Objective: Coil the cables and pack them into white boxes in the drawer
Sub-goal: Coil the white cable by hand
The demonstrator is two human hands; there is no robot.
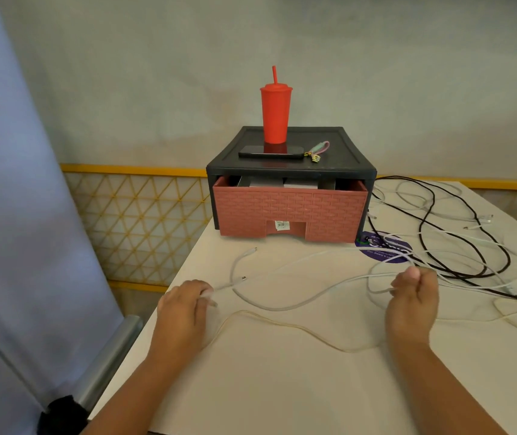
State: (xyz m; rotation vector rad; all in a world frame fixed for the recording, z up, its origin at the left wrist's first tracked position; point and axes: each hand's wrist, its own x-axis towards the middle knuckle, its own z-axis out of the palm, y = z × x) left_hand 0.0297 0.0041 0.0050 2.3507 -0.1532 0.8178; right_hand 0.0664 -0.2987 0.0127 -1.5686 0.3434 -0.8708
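In front of the drawer (290,211), the left hand (185,304) and right hand (414,298) each grip the white cable (269,308), fingers curled round it.

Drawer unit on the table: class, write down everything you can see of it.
The drawer unit has a black, plastic-looking frame and one pink drawer with a brick-patterned front, pulled slightly open; white boxes show inside. A barcode sticker sits at its handle cut-out. It stands upright on the white table. On top rest a red tumbler with straw, a dark phone and a pink strap.
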